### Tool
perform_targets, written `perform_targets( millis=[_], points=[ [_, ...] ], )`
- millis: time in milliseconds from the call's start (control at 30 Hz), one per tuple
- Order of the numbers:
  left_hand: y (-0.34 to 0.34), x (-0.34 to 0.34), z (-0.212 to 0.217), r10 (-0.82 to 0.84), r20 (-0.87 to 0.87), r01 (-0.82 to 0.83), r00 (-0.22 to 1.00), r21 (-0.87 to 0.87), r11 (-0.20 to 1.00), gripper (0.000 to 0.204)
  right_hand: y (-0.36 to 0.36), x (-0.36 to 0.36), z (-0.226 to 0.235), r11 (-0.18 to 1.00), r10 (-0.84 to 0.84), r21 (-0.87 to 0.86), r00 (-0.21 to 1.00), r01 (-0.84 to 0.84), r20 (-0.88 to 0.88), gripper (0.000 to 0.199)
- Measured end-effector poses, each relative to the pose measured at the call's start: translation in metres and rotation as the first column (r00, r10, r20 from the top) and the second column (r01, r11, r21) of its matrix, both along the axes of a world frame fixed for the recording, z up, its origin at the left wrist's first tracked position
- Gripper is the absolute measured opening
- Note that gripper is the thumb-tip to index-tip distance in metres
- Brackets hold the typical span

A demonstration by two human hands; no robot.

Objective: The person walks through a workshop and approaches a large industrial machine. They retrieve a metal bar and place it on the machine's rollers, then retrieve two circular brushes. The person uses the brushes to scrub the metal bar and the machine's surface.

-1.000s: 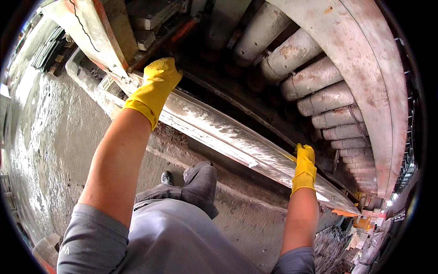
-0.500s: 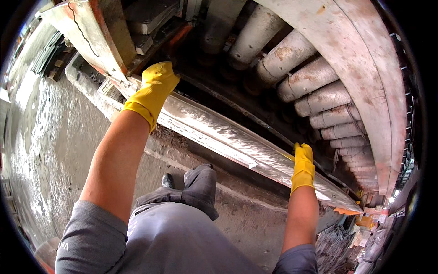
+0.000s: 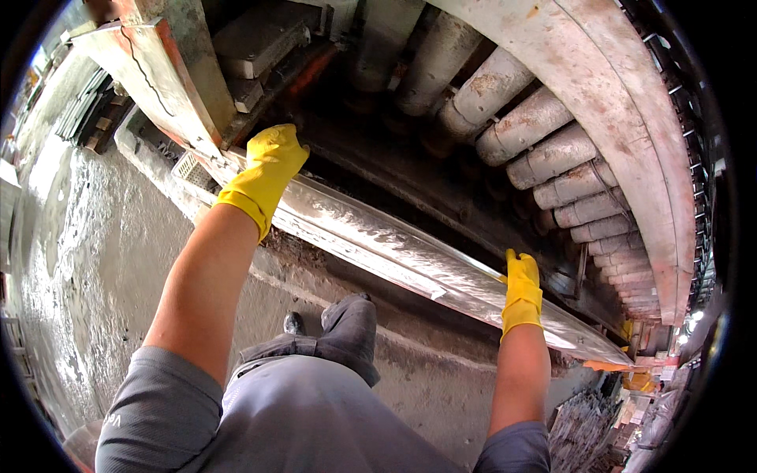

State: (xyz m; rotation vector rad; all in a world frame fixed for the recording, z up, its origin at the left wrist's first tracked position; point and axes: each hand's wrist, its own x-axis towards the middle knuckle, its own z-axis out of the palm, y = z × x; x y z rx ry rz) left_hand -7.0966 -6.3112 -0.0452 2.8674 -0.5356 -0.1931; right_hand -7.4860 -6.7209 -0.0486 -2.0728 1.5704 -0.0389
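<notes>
My left hand (image 3: 274, 154), in a yellow rubber glove, is closed in a fist above the near end of a long, wet, shiny metal ledge (image 3: 378, 236). What it grips, if anything, is hidden behind the fingers. Farther along to the right, my right hand (image 3: 522, 276), gloved the same way, has its fingers bent over the ledge's inner edge. Its fingertips point into the dark trough (image 3: 394, 177) beyond, and I cannot make out anything in them. Both arms are stretched forward, well apart.
A row of thick, dirty white rollers (image 3: 527, 126) lies beyond the trough, under a broad curved pale beam (image 3: 631, 126). A cracked post (image 3: 158, 79) stands left of my left hand, near a small white basket (image 3: 193, 172). Wet concrete floor (image 3: 118, 276) spreads at left.
The thin dark edge that ran between my hands in the trough now lies farther from them. My left hand has come slightly lower; the right has barely moved, its fingers looking a little looser.
</notes>
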Motion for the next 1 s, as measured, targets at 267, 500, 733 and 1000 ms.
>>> perform_targets(
  millis=[267,500,733,1000],
  points=[
    [0.011,-0.01,0.001,-0.005,-0.031,0.006,1.0,0.007,1.0,0.057,0.016,-0.013,-0.002,1.0,-0.004,0.02,0.999,0.003,0.051,0.052],
    [0.02,-0.017,-0.005,-0.023,-0.002,0.023,1.0,-0.038,0.999,0.056,0.02,-0.025,-0.012,1.0,0.002,0.01,0.998,-0.002,0.061,0.049],
    [0.03,-0.027,-0.013,-0.023,0.016,0.023,1.0,-0.028,0.999,0.051,0.025,-0.04,-0.024,1.0,-0.021,0.003,0.997,0.021,0.08,0.046],
    [0.042,-0.039,-0.019,-0.035,0.036,0.037,0.999,-0.059,0.998,0.053,0.042,-0.053,-0.025,0.999,-0.046,-0.006,0.995,0.047,0.091,0.044]
  ],
)
